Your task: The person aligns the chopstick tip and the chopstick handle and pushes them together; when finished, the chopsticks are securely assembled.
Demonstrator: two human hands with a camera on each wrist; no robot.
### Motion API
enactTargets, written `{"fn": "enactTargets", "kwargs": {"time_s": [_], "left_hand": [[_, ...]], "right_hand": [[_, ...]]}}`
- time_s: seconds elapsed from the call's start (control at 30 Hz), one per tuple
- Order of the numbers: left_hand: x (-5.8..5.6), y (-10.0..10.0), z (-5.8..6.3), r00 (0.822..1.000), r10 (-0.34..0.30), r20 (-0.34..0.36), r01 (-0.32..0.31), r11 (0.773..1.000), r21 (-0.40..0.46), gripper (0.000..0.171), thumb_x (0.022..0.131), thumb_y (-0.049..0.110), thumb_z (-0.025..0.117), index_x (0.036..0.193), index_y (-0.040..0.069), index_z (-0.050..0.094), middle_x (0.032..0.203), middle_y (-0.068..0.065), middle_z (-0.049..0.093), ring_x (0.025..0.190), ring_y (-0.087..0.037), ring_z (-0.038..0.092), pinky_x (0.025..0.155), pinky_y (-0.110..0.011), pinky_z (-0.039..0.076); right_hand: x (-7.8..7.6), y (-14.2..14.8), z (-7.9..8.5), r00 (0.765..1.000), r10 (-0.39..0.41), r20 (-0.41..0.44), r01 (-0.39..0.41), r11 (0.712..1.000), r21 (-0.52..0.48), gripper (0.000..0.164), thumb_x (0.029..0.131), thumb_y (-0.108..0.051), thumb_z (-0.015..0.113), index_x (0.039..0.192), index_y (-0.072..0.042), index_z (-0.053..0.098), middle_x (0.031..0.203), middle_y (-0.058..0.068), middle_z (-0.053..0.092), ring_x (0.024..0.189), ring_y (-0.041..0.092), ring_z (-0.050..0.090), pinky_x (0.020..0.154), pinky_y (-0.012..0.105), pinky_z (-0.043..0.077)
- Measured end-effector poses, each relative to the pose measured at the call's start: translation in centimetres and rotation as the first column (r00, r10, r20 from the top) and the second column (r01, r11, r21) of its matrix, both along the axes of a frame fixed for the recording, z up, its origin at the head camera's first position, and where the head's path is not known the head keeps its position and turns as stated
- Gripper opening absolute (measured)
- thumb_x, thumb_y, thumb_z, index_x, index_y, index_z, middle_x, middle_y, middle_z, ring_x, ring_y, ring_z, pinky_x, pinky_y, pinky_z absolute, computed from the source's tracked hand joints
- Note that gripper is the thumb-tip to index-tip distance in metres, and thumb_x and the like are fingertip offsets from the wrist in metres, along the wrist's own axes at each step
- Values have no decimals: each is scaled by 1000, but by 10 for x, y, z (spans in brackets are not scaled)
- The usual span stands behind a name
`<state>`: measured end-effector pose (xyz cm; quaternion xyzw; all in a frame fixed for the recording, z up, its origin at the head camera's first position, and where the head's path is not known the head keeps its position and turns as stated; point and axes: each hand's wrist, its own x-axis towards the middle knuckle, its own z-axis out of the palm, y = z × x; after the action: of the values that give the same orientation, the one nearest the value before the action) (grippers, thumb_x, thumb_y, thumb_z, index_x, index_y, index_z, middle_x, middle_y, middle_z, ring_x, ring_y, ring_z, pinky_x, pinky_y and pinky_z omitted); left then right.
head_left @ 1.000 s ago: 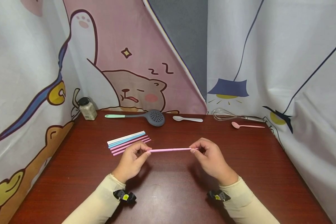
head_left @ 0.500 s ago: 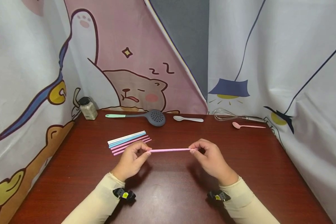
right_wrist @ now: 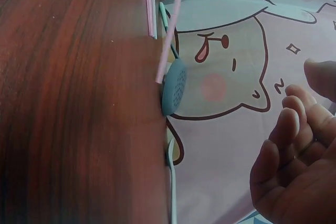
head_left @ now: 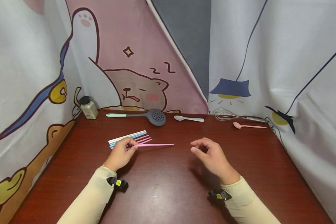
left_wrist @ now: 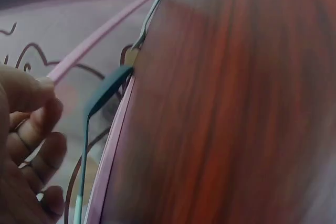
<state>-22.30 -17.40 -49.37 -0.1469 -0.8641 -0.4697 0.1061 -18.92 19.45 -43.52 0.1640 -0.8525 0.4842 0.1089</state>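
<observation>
In the head view my left hand (head_left: 121,154) pinches one end of a pink chopstick (head_left: 156,144) between thumb and forefinger. Its other end points right, held above the table. The left wrist view shows this chopstick (left_wrist: 94,40) slanting up from my fingertips. Beneath and behind that hand lies a row of chopsticks, white (head_left: 126,137), blue (head_left: 137,134) and pink (head_left: 143,139), partly hidden by it. To the right, my right hand (head_left: 212,160) hovers over the table with loosely bent fingers, holding nothing. The right wrist view has that hand (right_wrist: 299,150) apart from the chopstick (right_wrist: 170,30).
Along the back of the brown table (head_left: 168,189) lie a grey slotted skimmer (head_left: 156,117) with a mint handle, a white spoon (head_left: 189,119), a whisk (head_left: 229,115) and a pink spoon (head_left: 249,125). A black-lidded jar (head_left: 88,109) stands at the back left. Printed curtains surround the table.
My right hand has let go of the chopstick's right end. The left hand has moved left and slightly back with the chopstick, over the row. The right hand has stayed nearly in place.
</observation>
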Motion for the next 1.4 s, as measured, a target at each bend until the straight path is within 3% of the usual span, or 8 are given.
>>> {"fn": "enactTargets", "kwargs": {"time_s": [0.2, 0.3, 0.53, 0.67, 0.97, 1.4], "left_hand": [[-6, -21, -1, 999, 1, 38, 3, 993, -117, 13, 93, 2, 76, 89, 13, 70, 89, -2, 65, 84, -15, 58, 77, -32, 49], [-6, -31, 2, 998, 0, 59, 12, 978, -208, 16, 92, 4, 78, 86, 15, 68, 88, -1, 60, 82, -16, 54, 74, -32, 46], [-6, -48, 9, 995, 18, 96, 25, 904, -427, 20, 87, 12, 81, 78, 19, 64, 84, 2, 60, 77, -14, 54, 76, -43, 39], [-8, -53, 11, 991, 38, 131, 33, 864, -503, 21, 85, 14, 81, 75, 19, 62, 80, 2, 58, 74, -14, 53, 75, -45, 37], [-4, -59, 12, 975, 86, 206, 46, 825, -563, 22, 81, 15, 79, 72, 17, 60, 72, 2, 57, 69, -15, 52, 73, -43, 35], [1, -63, 15, 965, 107, 240, 54, 814, -579, 18, 78, 12, 74, 72, 16, 58, 68, 1, 56, 66, -17, 50, 70, -42, 33]], "right_hand": [[-1, 1, -2, 1000, -1, -12, 1, 1000, -11, 13, 92, -3, 79, 103, -9, 78, 84, 0, 65, 75, 11, 59, 66, 24, 49], [-1, 1, -2, 1000, 4, -14, -4, 1000, -20, 13, 91, -2, 79, 103, -9, 78, 84, 0, 65, 75, 11, 59, 66, 24, 48], [1, 1, -1, 1000, 7, -7, -7, 999, -38, 12, 92, -4, 79, 103, -9, 78, 84, 1, 64, 75, 12, 58, 65, 24, 48], [0, 2, -1, 1000, 5, -7, -6, 999, -38, 11, 93, -6, 79, 103, -10, 78, 85, 1, 64, 76, 14, 58, 65, 26, 48], [1, 2, -3, 1000, 4, 13, -4, 1000, -30, 10, 93, -7, 79, 103, -11, 78, 84, 0, 63, 76, 17, 58, 66, 27, 49], [7, 0, -5, 1000, 7, 8, -6, 999, -38, 10, 94, -7, 79, 103, -12, 78, 85, 0, 64, 78, 13, 58, 68, 27, 49]]}}
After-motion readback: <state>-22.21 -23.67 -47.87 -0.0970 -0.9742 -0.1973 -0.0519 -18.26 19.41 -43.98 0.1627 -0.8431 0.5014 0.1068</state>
